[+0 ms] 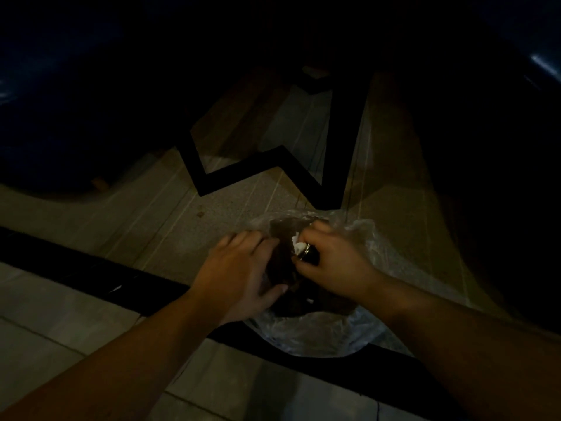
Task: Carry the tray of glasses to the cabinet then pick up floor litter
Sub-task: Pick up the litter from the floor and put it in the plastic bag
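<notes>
The scene is very dim. A clear plastic bag (318, 335) lies open on the tiled floor, with dark litter inside. My left hand (239, 275) grips the bag's left rim, fingers curled over the edge. My right hand (331, 259) is closed around a small white crumpled piece of litter (299, 246) and something dark, held right at the bag's mouth. No tray, glasses or cabinet are in view.
A black angular table base (267, 165) stands on the floor just beyond the bag. A dark band (91, 268) crosses the floor tiles beneath my arms. Small crumbs (199, 213) lie on the tiles to the left. Dark furniture fills both sides.
</notes>
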